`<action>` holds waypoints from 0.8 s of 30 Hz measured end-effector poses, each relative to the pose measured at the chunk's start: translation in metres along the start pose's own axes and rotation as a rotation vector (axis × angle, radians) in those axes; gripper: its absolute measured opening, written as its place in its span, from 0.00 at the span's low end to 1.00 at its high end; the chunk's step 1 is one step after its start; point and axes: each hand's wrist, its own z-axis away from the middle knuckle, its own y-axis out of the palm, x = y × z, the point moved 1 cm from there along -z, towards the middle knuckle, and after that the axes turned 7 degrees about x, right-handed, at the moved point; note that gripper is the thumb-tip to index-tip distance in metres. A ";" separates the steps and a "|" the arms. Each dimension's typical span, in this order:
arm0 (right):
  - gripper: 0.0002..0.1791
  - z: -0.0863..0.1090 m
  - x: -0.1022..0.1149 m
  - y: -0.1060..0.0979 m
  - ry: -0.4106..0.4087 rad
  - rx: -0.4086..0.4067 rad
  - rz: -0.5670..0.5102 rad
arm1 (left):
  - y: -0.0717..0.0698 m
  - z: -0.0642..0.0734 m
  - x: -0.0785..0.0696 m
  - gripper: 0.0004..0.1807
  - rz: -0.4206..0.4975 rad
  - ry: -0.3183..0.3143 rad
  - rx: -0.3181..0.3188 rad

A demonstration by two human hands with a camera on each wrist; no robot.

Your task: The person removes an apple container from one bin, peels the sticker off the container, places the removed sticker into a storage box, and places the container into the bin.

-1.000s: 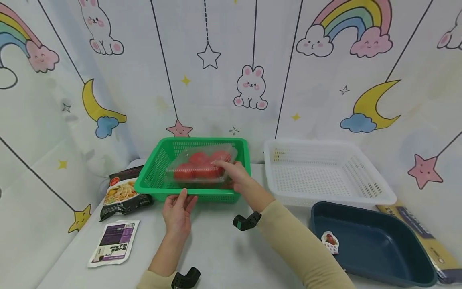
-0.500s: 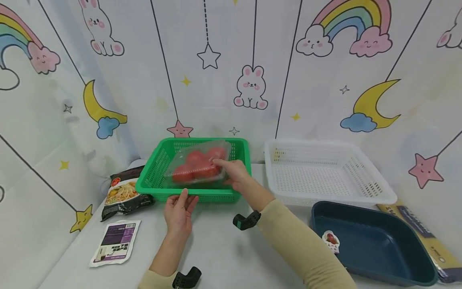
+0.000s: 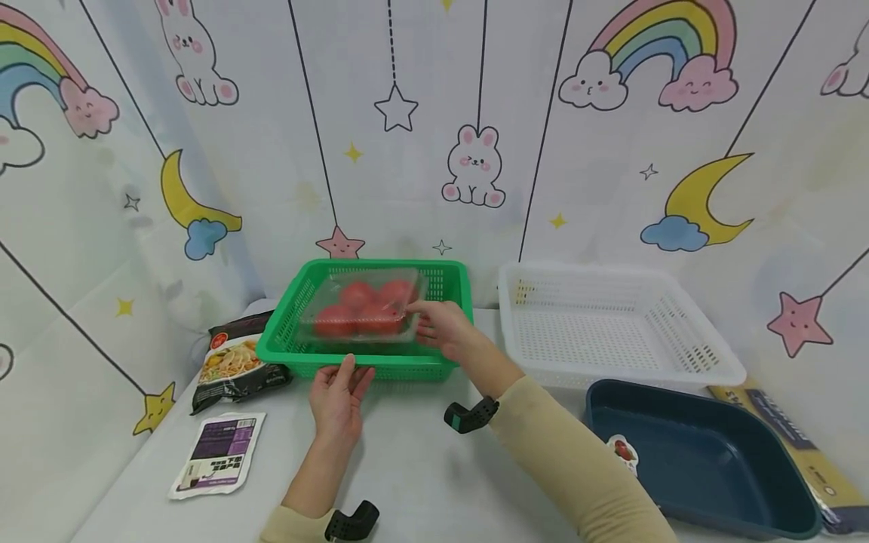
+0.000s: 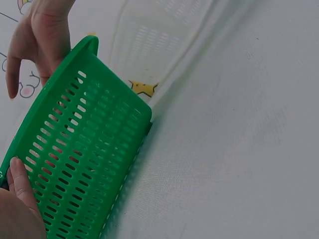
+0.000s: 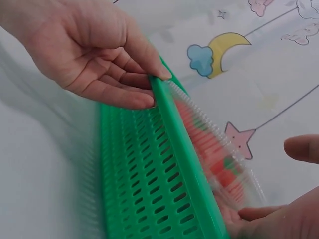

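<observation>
A clear plastic box point(image 3: 349, 326) of red tomatoes point(image 3: 357, 295) lies in the green basket point(image 3: 366, 361), toward its left side. My left hand point(image 3: 336, 403) grips the basket's front rim, thumb on top and fingers beneath. The right wrist view shows this left hand point(image 5: 94, 55) pinching the rim close up. Over the basket's right part, my right hand point(image 3: 444, 329) is at the box's right end, with its thumb held apart from the fingers. From the left wrist view, the right hand point(image 4: 47, 37) hangs with loose fingers behind the basket's rim.
A white basket point(image 3: 621, 371) stands to the right at the back. In front of it is a dark blue tub point(image 3: 713, 467), with a gold packet point(image 3: 808, 452) partly behind. A black noodle packet point(image 3: 234, 366) and a white-and-purple pouch point(image 3: 217, 456) lie at left.
The tomato box has shifted left and settled lower in the green basket. My right hand's fingers have loosened from its right end. The left hand keeps its grip on the rim.
</observation>
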 end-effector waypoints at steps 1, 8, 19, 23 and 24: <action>0.21 0.000 0.000 0.000 0.002 0.014 -0.013 | 0.000 0.000 0.000 0.13 -0.001 -0.001 -0.001; 0.30 -0.003 -0.002 -0.002 -0.014 0.074 -0.082 | -0.001 0.000 0.001 0.14 0.001 -0.002 -0.002; 0.36 -0.007 -0.007 -0.003 -0.013 0.089 -0.092 | -0.001 -0.001 0.002 0.13 0.001 0.005 -0.002; 0.37 -0.009 -0.009 -0.004 -0.009 0.084 -0.104 | -0.001 -0.001 0.002 0.14 0.005 0.006 0.001; 0.37 -0.010 -0.010 -0.004 -0.007 0.081 -0.107 | -0.001 -0.001 0.002 0.14 0.006 0.006 0.001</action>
